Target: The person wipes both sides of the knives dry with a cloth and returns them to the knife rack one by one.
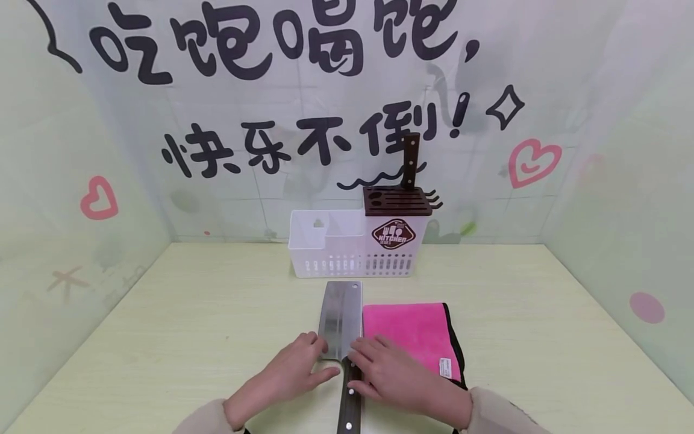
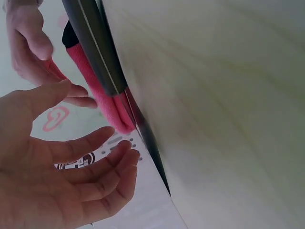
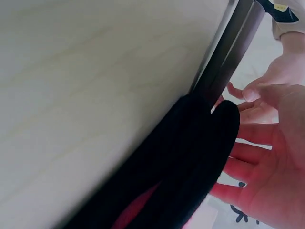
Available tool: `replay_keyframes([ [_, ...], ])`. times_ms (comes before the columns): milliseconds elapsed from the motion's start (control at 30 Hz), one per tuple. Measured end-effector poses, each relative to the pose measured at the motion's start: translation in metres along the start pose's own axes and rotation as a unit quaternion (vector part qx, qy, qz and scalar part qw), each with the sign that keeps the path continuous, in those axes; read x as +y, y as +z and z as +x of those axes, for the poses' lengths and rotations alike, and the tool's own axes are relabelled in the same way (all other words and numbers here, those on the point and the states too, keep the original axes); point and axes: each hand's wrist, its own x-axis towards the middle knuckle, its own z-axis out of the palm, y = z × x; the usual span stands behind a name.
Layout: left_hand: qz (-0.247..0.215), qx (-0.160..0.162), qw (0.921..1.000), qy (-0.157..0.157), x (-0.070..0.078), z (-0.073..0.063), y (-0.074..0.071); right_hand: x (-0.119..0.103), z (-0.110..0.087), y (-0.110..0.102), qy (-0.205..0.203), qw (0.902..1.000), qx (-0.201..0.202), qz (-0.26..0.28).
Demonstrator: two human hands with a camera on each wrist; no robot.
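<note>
A cleaver [image 1: 340,313] with a broad steel blade and a dark riveted handle [image 1: 350,410] lies flat on the table, blade pointing away from me. My left hand [image 1: 295,369] is at the left side of the blade's lower end, fingers loosely bent and thumb apart. Over the handle's upper part and the blade's base is my right hand [image 1: 393,374], its fingers relaxed. In the left wrist view, the left palm [image 2: 43,186] holds nothing. A folded pink cloth [image 1: 409,331] with black edging lies right of the cleaver, partly beneath the right hand in the head view.
Behind the cleaver stands a white plastic rack [image 1: 328,256] with open compartments. Its right part is a knife block [image 1: 398,202] with a brown slotted top, holding one dark-handled knife [image 1: 411,160]. Printed walls surround the pale wooden table [image 1: 217,313].
</note>
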Motion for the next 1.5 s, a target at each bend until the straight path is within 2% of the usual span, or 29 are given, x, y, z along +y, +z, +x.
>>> replay_keyframes([
  [167, 0.003, -0.036, 0.9994, -0.005, 0.005, 0.003, 0.005, -0.002, 0.001, 0.003, -0.021, 0.9997, 0.013, -0.009],
  [367, -0.003, -0.061, 0.998, -0.015, 0.013, 0.006, 0.01, -0.003, 0.001, 0.005, 0.003, 0.9998, 0.022, -0.003],
  [633, -0.008, -0.068, 0.9972, -0.031, 0.022, 0.009, 0.016, -0.001, 0.006, 0.005, 0.051, 0.9987, -0.003, 0.009],
  [833, -0.006, -0.066, 0.9974, -0.029, 0.026, 0.013, 0.019, 0.004, 0.011, 0.005, 0.066, 0.9956, -0.03, 0.06],
  [1033, 0.016, -0.053, 0.9978, -0.035, 0.03, 0.016, 0.021, 0.007, 0.016, 0.005, 0.097, 0.9861, -0.036, 0.13],
  [1200, 0.033, -0.06, 0.9967, -0.043, 0.033, 0.02, 0.025, 0.005, 0.018, 0.007, 0.131, 0.9783, -0.04, 0.156],
  [1500, -0.013, -0.064, 0.9936, -0.092, 0.037, 0.022, 0.027, 0.003, 0.02, 0.008, 0.15, 0.9713, -0.043, 0.18],
])
